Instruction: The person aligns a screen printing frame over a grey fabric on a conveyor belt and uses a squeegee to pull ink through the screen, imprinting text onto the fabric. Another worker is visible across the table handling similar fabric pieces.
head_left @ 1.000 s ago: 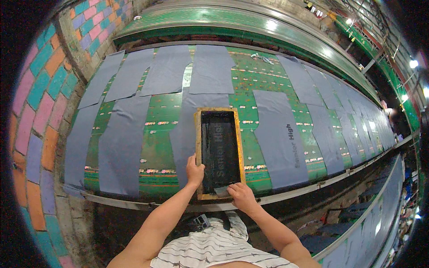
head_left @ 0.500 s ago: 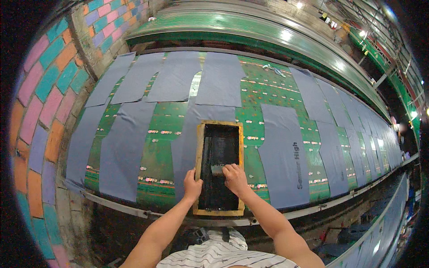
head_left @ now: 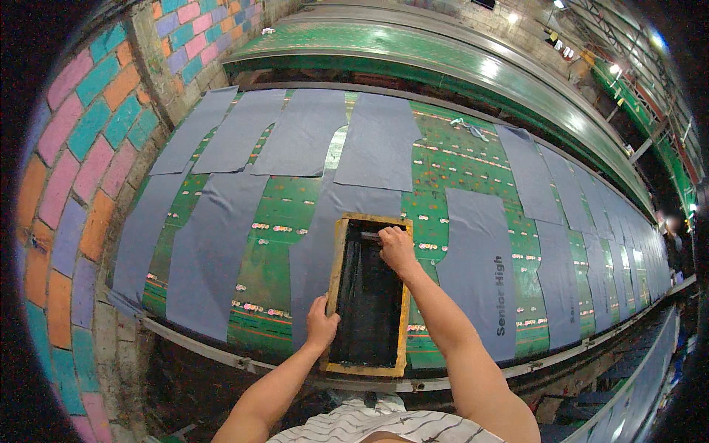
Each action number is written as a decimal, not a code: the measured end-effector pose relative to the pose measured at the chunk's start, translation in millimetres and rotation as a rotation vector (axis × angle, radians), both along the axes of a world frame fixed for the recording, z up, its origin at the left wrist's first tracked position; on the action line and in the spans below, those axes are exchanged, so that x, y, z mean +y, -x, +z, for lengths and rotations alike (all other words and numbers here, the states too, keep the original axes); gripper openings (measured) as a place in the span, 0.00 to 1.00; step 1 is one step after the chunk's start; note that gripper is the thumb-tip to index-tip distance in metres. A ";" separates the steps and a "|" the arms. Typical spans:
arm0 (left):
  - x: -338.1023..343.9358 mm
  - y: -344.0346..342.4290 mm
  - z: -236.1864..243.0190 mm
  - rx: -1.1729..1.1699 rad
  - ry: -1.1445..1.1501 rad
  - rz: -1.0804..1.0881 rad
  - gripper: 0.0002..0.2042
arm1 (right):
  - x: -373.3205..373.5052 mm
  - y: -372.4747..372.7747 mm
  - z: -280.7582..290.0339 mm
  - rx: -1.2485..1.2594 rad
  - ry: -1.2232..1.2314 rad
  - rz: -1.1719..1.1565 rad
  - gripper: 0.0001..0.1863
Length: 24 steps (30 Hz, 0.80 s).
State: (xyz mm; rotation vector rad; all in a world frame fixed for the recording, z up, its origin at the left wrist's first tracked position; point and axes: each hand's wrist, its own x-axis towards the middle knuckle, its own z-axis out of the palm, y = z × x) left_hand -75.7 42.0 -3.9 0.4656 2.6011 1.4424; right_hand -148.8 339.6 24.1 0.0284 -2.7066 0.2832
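A screen-printing frame (head_left: 405,345) with yellowed wooden edges and a black, inked inside lies over a blue-grey fabric piece (head_left: 309,277) on the green table. My left hand (head_left: 322,323) is closed on the frame's left edge, near its lower half. At the far end, inside the frame, my right hand (head_left: 397,249) grips a squeegee (head_left: 370,235); my fingers hide much of it. Just right of the frame lies another fabric piece (head_left: 473,251) with dark lettering printed along it.
More blue-grey fabric pieces (head_left: 214,251) lie in two rows along the long green table (head_left: 277,255). A small cloth scrap (head_left: 470,128) rests near its far edge. Behind stands a second green table (head_left: 413,55). A painted brick wall (head_left: 88,148) rises at left; a metal rail (head_left: 517,367) borders the near side.
My right hand has pushed the squeegee from the frame's middle to its far end. My left hand stays on the left edge. The whole view has shifted slightly.
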 end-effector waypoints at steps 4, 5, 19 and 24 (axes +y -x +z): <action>-5.1 0.0 -2.7 0.009 0.025 0.024 0.27 | -0.8 3.8 29.1 -0.057 0.089 0.026 0.07; -5.4 0.6 -4.3 0.009 0.031 0.035 0.27 | -2.1 7.5 35.1 -0.039 0.079 0.023 0.08; -0.3 -4.3 11.2 0.003 -0.054 0.016 0.27 | 9.6 37.5 6.7 -0.179 0.012 0.293 0.09; -1.3 -0.5 3.9 -0.031 -0.055 0.007 0.27 | -12.7 -9.5 24.9 -0.254 0.001 0.466 0.11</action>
